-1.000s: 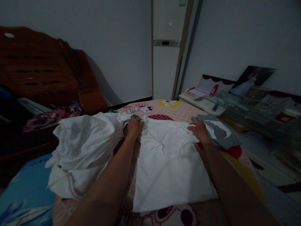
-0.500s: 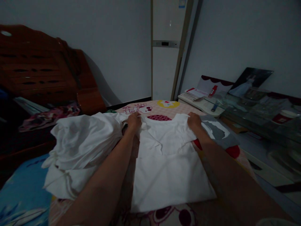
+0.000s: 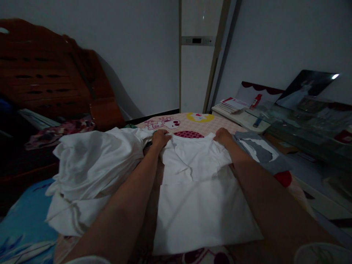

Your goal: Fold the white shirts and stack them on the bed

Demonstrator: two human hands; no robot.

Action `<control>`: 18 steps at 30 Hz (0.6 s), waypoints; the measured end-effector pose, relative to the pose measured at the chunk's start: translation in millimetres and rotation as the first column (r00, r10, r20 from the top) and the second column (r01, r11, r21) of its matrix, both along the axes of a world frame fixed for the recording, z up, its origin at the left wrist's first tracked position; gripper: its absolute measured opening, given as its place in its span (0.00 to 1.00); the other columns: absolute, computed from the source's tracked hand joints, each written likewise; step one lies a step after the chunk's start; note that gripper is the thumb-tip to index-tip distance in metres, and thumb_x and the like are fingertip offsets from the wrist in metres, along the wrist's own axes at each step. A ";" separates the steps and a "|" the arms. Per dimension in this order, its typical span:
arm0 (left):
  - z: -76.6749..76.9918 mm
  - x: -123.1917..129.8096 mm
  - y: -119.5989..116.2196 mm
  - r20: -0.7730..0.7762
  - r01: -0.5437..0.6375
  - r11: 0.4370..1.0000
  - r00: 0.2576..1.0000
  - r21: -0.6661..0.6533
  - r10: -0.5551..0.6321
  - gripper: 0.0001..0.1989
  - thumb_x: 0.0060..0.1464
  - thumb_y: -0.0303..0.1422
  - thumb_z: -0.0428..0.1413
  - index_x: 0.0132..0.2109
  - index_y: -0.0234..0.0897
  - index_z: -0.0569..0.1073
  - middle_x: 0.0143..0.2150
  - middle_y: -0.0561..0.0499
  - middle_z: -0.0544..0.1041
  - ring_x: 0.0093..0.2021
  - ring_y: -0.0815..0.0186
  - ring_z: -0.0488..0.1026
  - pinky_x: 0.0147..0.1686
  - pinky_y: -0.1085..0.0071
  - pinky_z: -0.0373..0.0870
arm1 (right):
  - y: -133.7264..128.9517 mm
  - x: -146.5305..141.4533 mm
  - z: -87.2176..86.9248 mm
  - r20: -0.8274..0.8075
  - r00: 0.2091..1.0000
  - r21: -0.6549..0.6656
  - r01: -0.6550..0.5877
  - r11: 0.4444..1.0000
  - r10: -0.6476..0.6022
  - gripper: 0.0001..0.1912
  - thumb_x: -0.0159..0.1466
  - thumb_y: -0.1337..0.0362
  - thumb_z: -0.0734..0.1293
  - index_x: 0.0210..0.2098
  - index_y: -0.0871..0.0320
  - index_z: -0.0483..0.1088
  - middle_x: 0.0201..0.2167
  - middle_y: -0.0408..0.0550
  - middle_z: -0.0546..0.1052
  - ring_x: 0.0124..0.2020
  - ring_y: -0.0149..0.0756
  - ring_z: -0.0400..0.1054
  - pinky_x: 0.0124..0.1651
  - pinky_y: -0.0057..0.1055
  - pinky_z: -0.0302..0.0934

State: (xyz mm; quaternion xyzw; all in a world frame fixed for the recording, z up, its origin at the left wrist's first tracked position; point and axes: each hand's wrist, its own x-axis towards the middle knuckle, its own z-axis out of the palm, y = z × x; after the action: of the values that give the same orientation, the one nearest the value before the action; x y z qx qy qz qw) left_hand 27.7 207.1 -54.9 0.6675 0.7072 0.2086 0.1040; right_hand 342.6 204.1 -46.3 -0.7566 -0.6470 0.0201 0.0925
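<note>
A white shirt (image 3: 203,209) lies on the pink patterned cloth (image 3: 217,124), its lower part folded up and its neckline at the far end. My left hand (image 3: 161,139) is closed on the shirt's far left shoulder. At the far right shoulder, my right hand (image 3: 223,136) pinches the fabric. Creases run across the upper part between the hands. A heap of white clothing (image 3: 96,161) lies left of my left forearm. Right of my right hand is a folded grey garment (image 3: 258,150) with a white print.
A wooden bench (image 3: 41,80) with clothes on it is at the left, above blue fabric (image 3: 30,216). A glass shelf (image 3: 302,128) and a low white cabinet (image 3: 239,116) holding papers stand at the right. A tall white appliance (image 3: 196,73) is behind.
My right hand has moved slightly inward with the shirt's right shoulder, and the neckline looks narrower. The view has shifted a little. Both hands keep their hold.
</note>
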 end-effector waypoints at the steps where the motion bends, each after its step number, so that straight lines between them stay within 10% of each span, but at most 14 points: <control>1: 1.9 -0.5 1.7 -0.002 0.014 0.999 1.000 0.040 -0.014 0.14 0.53 0.34 0.56 0.46 0.37 0.79 0.45 0.45 0.81 0.47 0.59 0.75 0.45 0.70 0.67 | 1.4 0.3 3.2 -0.004 1.000 0.014 -0.012 1.000 0.012 0.14 0.58 0.65 0.68 0.44 0.61 0.75 0.48 0.57 0.76 0.50 0.45 0.70 0.49 0.34 0.62; 7: 13.1 -6.0 14.7 -0.027 0.077 0.954 0.997 0.291 -0.072 0.14 0.55 0.32 0.54 0.47 0.35 0.77 0.49 0.44 0.78 0.51 0.58 0.72 0.52 0.66 0.64 | -5.3 -6.3 7.3 0.035 0.999 0.265 -0.028 0.964 0.019 0.14 0.66 0.60 0.61 0.48 0.56 0.71 0.46 0.55 0.77 0.49 0.46 0.69 0.48 0.38 0.61; 18: -18.1 4.6 22.5 -0.248 -0.047 0.998 0.967 0.031 0.053 0.16 0.60 0.31 0.49 0.53 0.34 0.71 0.52 0.37 0.74 0.53 0.51 0.72 0.49 0.60 0.68 | -5.6 -3.6 -23.6 0.094 0.996 0.088 -0.004 0.996 -0.005 0.16 0.69 0.62 0.57 0.50 0.63 0.68 0.49 0.62 0.75 0.52 0.47 0.68 0.52 0.38 0.59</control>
State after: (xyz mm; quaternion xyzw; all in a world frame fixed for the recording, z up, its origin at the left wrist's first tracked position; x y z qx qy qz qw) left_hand 32.3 229.6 -73.0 0.6716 0.7286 0.1348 0.0009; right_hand 339.0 198.4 -69.9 -0.7521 -0.6507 -0.0440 0.0951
